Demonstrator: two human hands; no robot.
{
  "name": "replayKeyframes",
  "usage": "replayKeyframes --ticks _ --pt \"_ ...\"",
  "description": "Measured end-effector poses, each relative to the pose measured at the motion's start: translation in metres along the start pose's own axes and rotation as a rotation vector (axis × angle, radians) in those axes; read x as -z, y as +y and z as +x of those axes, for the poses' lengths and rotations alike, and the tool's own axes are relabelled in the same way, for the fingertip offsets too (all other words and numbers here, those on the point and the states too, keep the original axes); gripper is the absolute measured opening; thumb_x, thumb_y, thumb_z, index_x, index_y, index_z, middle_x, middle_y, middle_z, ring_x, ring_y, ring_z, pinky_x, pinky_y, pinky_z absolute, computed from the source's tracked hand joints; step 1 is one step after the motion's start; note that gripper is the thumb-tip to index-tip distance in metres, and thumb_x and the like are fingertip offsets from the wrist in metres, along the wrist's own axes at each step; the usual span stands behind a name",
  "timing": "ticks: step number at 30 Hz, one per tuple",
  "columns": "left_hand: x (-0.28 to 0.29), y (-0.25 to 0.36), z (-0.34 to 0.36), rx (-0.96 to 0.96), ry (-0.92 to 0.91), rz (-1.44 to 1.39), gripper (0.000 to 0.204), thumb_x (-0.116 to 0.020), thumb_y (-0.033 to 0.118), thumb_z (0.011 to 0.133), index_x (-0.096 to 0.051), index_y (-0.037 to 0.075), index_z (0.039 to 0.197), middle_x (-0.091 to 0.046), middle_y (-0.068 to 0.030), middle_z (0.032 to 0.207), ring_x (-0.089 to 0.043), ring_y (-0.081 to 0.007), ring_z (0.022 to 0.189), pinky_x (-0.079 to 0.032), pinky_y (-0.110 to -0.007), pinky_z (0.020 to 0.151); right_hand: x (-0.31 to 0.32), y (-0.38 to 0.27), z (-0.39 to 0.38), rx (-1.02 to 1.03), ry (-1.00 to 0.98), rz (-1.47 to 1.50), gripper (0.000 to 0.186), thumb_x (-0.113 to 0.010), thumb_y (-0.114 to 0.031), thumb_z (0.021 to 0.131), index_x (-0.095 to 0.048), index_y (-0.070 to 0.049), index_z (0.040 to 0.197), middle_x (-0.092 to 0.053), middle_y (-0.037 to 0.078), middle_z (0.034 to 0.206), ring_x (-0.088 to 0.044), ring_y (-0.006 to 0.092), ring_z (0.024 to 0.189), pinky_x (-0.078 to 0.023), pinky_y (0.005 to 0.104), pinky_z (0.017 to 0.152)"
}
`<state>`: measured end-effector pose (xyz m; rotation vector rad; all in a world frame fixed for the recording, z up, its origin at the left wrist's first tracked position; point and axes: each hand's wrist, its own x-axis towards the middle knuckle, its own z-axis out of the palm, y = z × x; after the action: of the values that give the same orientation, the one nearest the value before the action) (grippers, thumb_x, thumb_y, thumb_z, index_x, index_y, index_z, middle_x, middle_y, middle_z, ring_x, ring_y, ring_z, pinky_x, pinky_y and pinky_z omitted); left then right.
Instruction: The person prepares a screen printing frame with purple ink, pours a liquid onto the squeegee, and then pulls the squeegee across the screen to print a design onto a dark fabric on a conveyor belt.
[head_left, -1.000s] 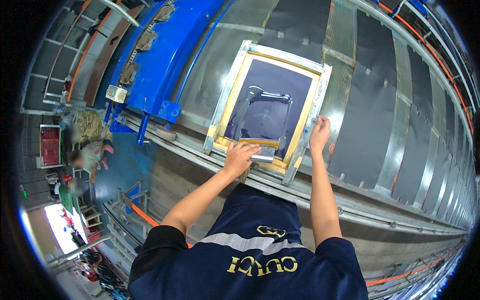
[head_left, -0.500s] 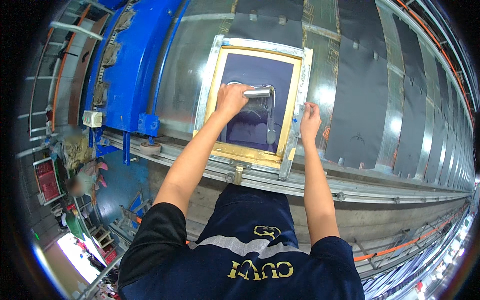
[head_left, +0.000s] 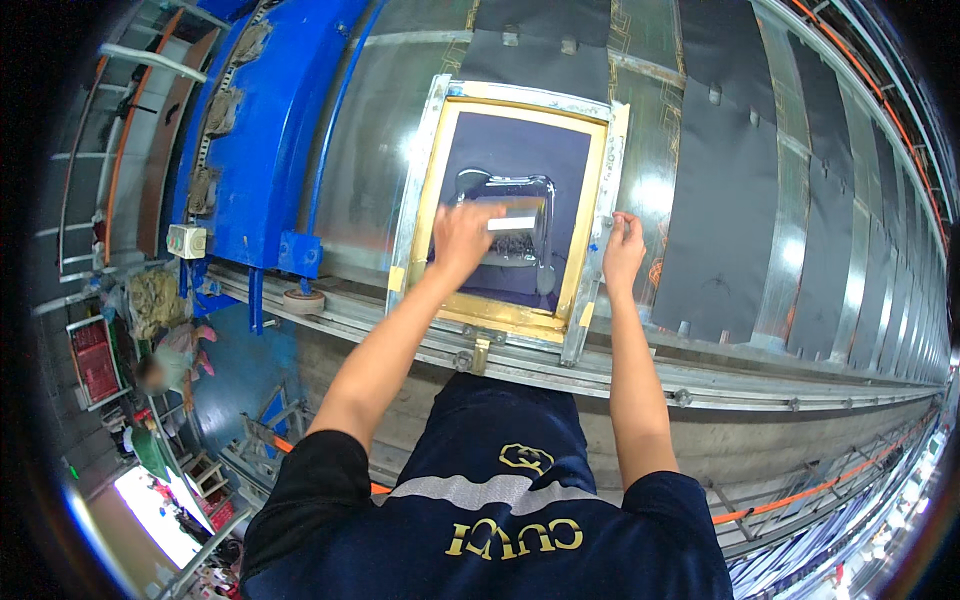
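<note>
A screen-printing frame (head_left: 591, 210), yellow inside and silver outside, lies flat in front of me around a dark purple mesh. My left hand (head_left: 462, 240) is closed around a squeegee (head_left: 513, 224) with a shiny metal bar, inside the frame. Glossy dark ink (head_left: 510, 183) outlines the bar's far and right sides, and a smear of it trails along the right of the mesh. At the frame's right edge, my right hand (head_left: 623, 255) has its fingers curled together by the silver bar. Whatever those fingers pinch is too small to tell.
Dark rectangular panels (head_left: 724, 200) line the long metal table to the right. A blue machine (head_left: 262, 130) stands left of the frame. Metal rails (head_left: 720, 393) run along the table's near edge. Another person (head_left: 178, 362) is far off at the lower left.
My left hand has drawn the squeegee nearer to me over the mesh, uncovering a glossy ink edge behind it. My right hand stays at the frame's right side.
</note>
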<state>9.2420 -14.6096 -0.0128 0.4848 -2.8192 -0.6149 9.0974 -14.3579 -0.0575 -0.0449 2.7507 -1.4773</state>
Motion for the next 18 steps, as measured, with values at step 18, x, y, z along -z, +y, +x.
replayKeyframes --ticks 18 --pt "-0.003 0.011 -0.063 -0.152 -0.019 0.027 0.028 -0.072 0.002 0.082 -0.081 0.018 0.102 -0.079 0.0041 0.110 -0.070 -0.0145 0.101 -0.040 -0.039 0.080 0.002 -0.014 -0.006 -0.097 -0.011 0.023 0.023 -0.057 -0.026 0.107 -0.068 -0.008 0.114 -0.070 0.016 0.080 -0.064 0.0279 0.067 -0.050 0.0423 0.071"
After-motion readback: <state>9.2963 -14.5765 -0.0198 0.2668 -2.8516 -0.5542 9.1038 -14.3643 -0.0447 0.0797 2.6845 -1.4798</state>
